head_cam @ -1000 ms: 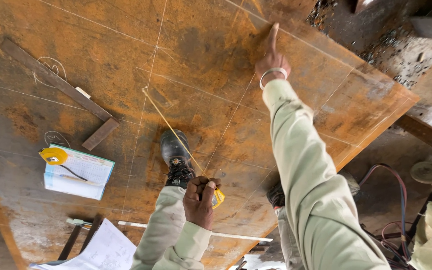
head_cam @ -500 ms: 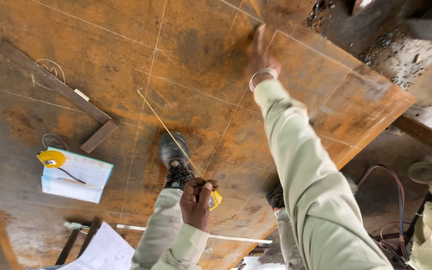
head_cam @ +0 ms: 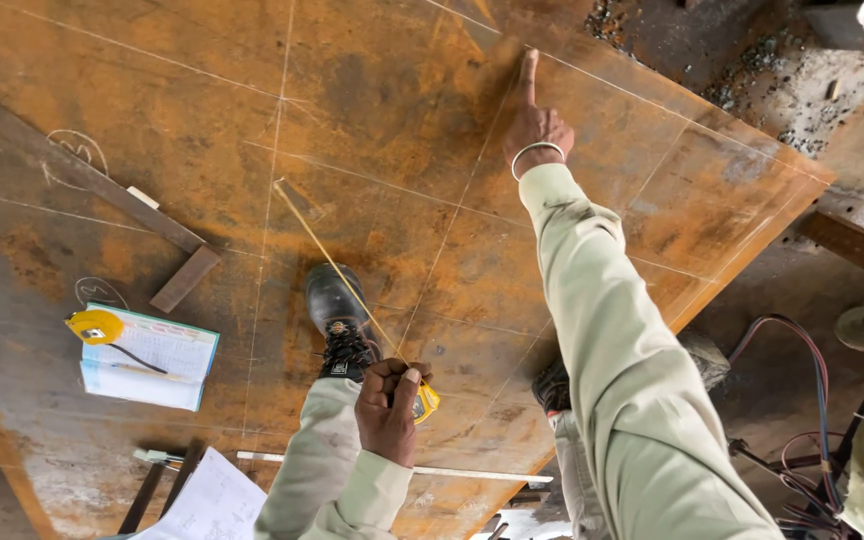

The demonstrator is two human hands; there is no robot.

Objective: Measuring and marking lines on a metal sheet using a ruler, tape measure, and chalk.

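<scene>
The left hand (head_cam: 389,408) gripped a yellow tape (head_cam: 426,402), its blade stretched across the rusty plate (head_cam: 152,120). The right hand (head_cam: 534,125) pressed one pointing finger on the plate, holding nothing.

The big metal plate (head_cam: 372,120) is rusty orange and brown with thin white lines crossing it. The tape measure (head_cam: 426,402) is yellow. The boot (head_cam: 337,315) is black. The sleeves (head_cam: 612,360) are pale green. The notebook (head_cam: 152,355) is white with a blue-green edge. The hoses (head_cam: 802,420) are red and blue.
</scene>
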